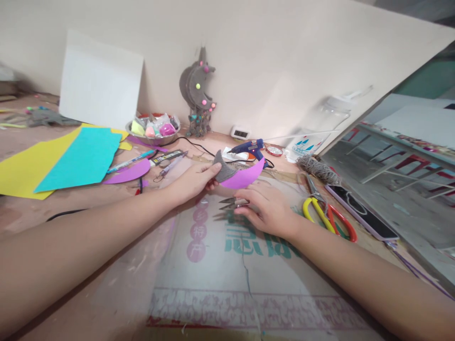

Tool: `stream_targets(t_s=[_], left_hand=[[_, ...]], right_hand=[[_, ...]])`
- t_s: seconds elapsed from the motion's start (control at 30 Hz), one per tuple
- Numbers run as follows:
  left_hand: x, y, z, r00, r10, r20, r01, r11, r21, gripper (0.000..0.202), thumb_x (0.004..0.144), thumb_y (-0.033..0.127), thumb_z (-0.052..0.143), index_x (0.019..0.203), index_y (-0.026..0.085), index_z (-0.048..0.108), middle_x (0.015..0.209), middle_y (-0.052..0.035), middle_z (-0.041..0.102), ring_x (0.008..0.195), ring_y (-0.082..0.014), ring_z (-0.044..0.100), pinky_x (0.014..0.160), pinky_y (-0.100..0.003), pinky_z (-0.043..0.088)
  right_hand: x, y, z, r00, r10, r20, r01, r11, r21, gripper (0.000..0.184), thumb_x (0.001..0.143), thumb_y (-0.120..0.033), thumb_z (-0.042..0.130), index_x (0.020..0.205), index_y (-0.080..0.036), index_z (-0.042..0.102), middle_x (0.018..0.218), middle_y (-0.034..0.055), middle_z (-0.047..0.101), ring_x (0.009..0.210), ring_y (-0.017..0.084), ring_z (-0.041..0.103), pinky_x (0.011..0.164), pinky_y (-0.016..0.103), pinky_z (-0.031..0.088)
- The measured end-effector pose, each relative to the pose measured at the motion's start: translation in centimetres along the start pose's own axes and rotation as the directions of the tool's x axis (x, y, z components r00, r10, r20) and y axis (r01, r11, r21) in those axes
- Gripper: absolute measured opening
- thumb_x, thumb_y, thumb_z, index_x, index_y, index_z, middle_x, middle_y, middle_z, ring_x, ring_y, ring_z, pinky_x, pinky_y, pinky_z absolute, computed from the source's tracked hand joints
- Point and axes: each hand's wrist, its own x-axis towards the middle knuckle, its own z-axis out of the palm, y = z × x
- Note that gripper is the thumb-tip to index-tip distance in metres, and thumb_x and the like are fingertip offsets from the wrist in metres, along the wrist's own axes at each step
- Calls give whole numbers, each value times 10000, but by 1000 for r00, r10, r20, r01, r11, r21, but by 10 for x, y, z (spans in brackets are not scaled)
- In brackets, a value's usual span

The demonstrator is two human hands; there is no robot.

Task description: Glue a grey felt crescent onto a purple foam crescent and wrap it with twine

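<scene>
Between thumb and fingers, my left hand (197, 180) pinches a crescent (241, 176) whose left part is wrapped in grey yarn and whose right part is bare purple. To its right, my right hand (265, 203) is closed around small thread snips (235, 203), their blades pointing left just below the crescent. Both hands are above a printed cardboard sheet (209, 279). Behind the crescent lies a blue glue gun (250, 148). At the wall hangs a grey crescent ornament (199, 90) dotted with coloured balls.
Right of my hand lie scissors (329, 218), a ball of grey yarn (320, 169) and a phone (360, 213). A plastic bottle (313, 132) stands behind. On the left are turquoise (81, 158) and yellow sheets (24, 166), a bowl (152, 137) of coloured clay and pens (133, 161).
</scene>
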Motion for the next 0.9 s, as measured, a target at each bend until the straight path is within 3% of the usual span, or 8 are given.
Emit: stream_targets(t_s=[0.17,0.3,0.4,0.53,0.63,0.73,0.9], left_hand=[[0,-2,-1,1000,2,26,-1,999,-40,409,845,498,451,604,168,436,525,42,424,462,-73,380,460,-211,286],[-2,1,-2,998,61,11,-62,995,81,416,857,472,446,574,176,379,473,57,356,416,-61,299,430,-219,222],[-2,3,-2,997,82,15,-82,996,18,339,856,415,469,630,186,364,473,76,343,399,-52,275,427,-207,213],[-1,3,-1,997,81,13,-81,997,-18,314,862,388,461,651,195,334,451,88,347,384,-49,272,418,-192,206],[-1,3,-1,997,76,34,-74,997,-31,297,852,416,473,685,194,365,453,91,362,391,-55,294,423,-191,229],[0,1,-2,992,108,62,-105,993,-44,300,810,457,532,743,181,436,517,82,392,440,-61,350,454,-197,271],[1,-1,-2,997,78,14,-79,995,57,369,803,514,519,705,159,502,549,42,466,505,-84,428,512,-224,328]], right_hand=[[4,-6,-2,989,-76,124,74,997,22,305,870,-429,516,1017,-168,570,815,39,629,713,153,526,718,304,373],[3,-5,-3,996,-42,78,36,997,70,273,870,-425,509,942,-173,587,820,53,617,753,168,520,722,309,377],[1,2,-1,985,160,-70,-147,975,164,217,893,-334,470,756,-182,544,684,19,555,656,144,484,642,280,376],[4,14,4,838,527,-142,-463,824,326,309,885,-380,463,640,-191,456,576,-24,471,546,114,438,525,240,355],[6,19,8,784,609,-125,-517,750,412,252,847,-404,518,724,-185,498,608,-27,509,556,114,471,522,234,388],[6,15,10,806,578,-130,-489,773,404,199,845,-372,538,853,-174,558,676,-2,592,615,136,541,573,254,435],[3,5,8,931,356,-81,-324,907,268,112,870,-253,508,893,-187,596,807,42,655,733,159,594,675,284,463]])
